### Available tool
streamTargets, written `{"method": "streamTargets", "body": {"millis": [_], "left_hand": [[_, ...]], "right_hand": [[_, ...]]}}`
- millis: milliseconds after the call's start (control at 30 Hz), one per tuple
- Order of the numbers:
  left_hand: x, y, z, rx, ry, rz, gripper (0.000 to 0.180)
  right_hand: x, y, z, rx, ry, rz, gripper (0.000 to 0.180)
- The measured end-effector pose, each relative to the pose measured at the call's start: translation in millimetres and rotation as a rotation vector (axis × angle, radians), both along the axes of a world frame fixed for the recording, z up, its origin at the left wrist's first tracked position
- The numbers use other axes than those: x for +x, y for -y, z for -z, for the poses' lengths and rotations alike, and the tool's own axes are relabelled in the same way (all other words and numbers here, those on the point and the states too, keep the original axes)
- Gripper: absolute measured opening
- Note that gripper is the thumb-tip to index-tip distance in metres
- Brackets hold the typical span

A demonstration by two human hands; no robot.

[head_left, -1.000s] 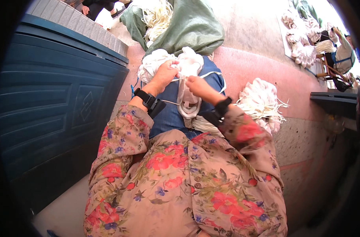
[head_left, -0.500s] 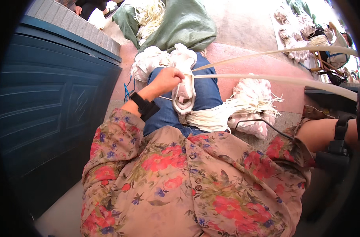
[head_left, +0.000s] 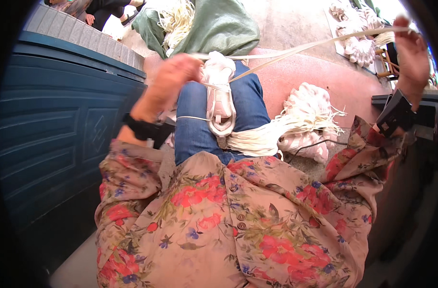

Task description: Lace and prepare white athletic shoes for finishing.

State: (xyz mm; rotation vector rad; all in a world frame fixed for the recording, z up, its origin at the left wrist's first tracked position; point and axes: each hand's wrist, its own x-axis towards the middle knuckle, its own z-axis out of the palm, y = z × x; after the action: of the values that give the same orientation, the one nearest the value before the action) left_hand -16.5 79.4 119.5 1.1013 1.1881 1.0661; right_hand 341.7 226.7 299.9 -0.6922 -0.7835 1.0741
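A white-and-pink sneaker (head_left: 220, 103) rests on my lap between my knees, its heel toward me. A long cream shoelace (head_left: 320, 44) stretches from it to my raised right hand (head_left: 412, 60) at the far right. That hand is closed, pinching the lace in its fingertips. Just left of the sneaker's toe is my left hand (head_left: 173, 79), blurred by motion, its fingers curled where another strand of lace meets them. A thin lace end lies over my left thigh.
Beside my right thigh lie a bundle of cream laces (head_left: 252, 141) and a pile of pale sneakers (head_left: 306, 103). A green sack (head_left: 223, 29) with more laces stands ahead. Blue panelled furniture (head_left: 50, 125) borders the left. More sneakers (head_left: 358, 50) lie at far right; another person sits at upper left.
My right hand has come into view at the upper right, with the lace. My left hand has moved left and forward from the sneaker's tongue. The lace strands now run higher.
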Motion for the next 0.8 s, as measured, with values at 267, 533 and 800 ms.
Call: {"method": "streamTargets", "body": {"millis": [267, 533, 800], "left_hand": [[-279, 35, -38, 0.223, 0.729, -0.874, 0.018], [-122, 7, 73, -0.316, 0.102, -0.422, 0.013], [13, 25, 111, -0.363, -0.372, 0.067, 0.021]], "right_hand": [[20, 5, 191, -0.435, 0.501, -0.22, 0.018], [-117, 115, 323, -0.182, 1.235, -0.626, 0.017], [-148, 127, 328, 0.011, 1.666, -0.292, 0.009]]}}
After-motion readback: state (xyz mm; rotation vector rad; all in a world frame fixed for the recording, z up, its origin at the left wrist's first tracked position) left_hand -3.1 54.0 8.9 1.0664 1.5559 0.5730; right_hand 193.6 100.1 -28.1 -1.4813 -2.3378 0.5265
